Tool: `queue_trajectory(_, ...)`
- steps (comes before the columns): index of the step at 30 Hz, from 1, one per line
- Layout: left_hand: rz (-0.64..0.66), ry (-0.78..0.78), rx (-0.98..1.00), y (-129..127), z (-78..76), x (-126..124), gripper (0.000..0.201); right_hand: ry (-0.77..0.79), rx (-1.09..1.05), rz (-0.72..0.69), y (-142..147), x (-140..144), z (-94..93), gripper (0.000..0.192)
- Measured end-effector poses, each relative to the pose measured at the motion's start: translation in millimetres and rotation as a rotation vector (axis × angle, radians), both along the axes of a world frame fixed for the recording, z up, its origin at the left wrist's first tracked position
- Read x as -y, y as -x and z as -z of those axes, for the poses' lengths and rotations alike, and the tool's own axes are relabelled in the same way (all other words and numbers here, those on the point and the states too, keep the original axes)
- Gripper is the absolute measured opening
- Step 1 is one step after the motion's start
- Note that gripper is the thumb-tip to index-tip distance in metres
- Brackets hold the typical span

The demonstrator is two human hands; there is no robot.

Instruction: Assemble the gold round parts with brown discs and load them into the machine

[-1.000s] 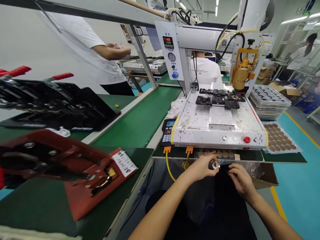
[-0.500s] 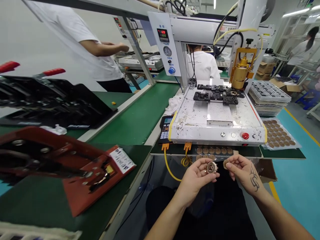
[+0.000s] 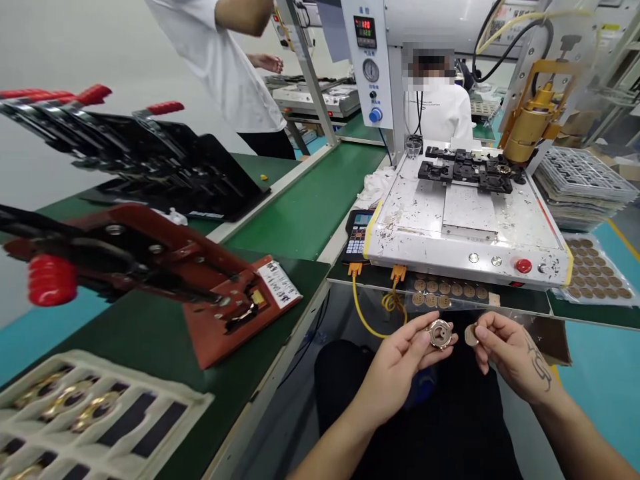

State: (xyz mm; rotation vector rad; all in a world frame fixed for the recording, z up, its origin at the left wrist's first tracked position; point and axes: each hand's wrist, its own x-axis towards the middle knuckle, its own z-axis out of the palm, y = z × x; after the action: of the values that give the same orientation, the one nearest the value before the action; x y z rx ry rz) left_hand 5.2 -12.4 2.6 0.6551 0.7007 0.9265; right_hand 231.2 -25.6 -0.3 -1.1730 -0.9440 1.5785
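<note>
Red clamp jig [image 3: 200, 287], dispensing machine [image 3: 465, 220]

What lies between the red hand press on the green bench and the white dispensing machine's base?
In the head view, green conveyor belt and a keypad controller lie between red press and machine base.

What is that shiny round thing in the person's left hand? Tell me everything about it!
The round metal part looks like a small silvery ring with notches around its edge and a darker hollow in the middle, a bit like a gear. It looks like shiny metal. The left hand pinches it at the fingertips, with its flat face tilted up toward the camera. It sits in the air above the person's lap, just below the table edge. The right hand holds a small tan disc right beside it; whether they touch is unclear.
</note>
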Motion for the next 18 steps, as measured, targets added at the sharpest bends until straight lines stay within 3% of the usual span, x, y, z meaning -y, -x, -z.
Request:
queue_trajectory(11, 0.008, 0.042, 0.059, -1, 0.4, 6, 0.049, -0.054, 0.114, -0.093, -4, 8, -1.6, 0.033)
queue_trajectory(18, 0.004, 0.017, 0.025, 0, 0.6, 8, 0.051, -0.204, 0.352, -0.097, 6, 2, -17.6, 0.039)
